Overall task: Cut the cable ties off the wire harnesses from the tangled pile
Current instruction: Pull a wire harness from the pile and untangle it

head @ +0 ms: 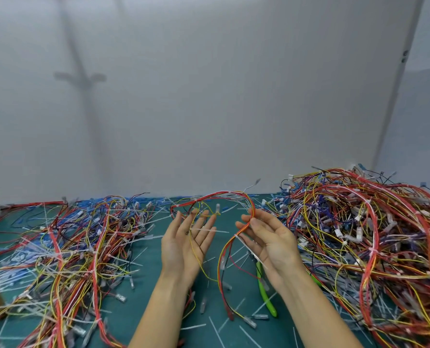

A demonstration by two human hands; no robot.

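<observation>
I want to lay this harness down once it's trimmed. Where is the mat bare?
Barest: the green mat between the left pile and the left forearm, and the strip between the forearms, littered with cut ties. The right pile is packed; green cutters lie under the right hand.

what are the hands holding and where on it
The wire harness: the right hand pinches its red and yellow bundle just above a cable tie; the left hand lies open, thin wires draped over it.
</observation>
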